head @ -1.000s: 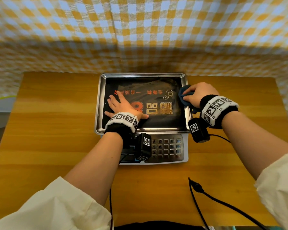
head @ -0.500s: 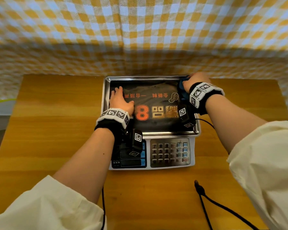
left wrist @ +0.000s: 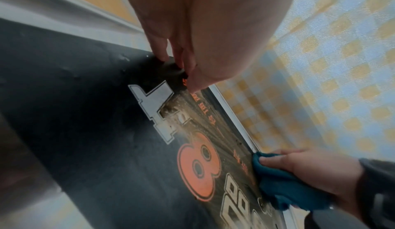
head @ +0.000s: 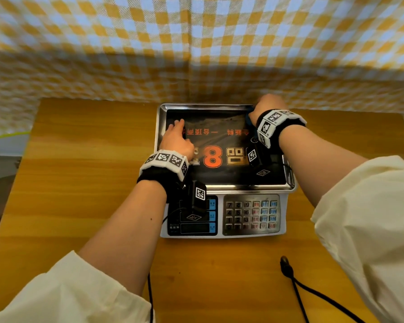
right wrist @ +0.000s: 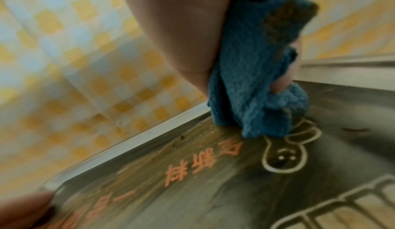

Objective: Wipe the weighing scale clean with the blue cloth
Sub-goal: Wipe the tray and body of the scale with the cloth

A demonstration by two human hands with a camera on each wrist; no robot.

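At the far right corner of the steel weighing pan, the right hand (head: 269, 106) presses a bunched blue terry cloth (right wrist: 254, 84) onto the black printed film that lines the grey electronic weighing scale (head: 222, 215). The scale stands on the wooden counter (head: 84, 183), against a yellow-and-white checked backdrop (head: 196, 43). The fingers of the right hand (left wrist: 278, 161) are curled around the cloth and hold it. The left hand (head: 176, 138) lies on the left part of the film, its fingers (left wrist: 159, 45) fairly straight and bearing down, apparently steadying the pan.

Step in hand, as judged: wiping the pan surface, now at its far edge. The next move probably calls for drawing the cloth along the far rim or back across the film under even pressure, with the left hand shifted off unwiped areas.

Head view: overall layout, keypad (head: 251, 214) and display nearest the person, a loose black cable (head: 313, 292) on the counter; the cloth is almost hidden behind the wrist. Right wrist view: cloth folds, and specks and streaks of residue near the rim. Left wrist view: both hands at once.
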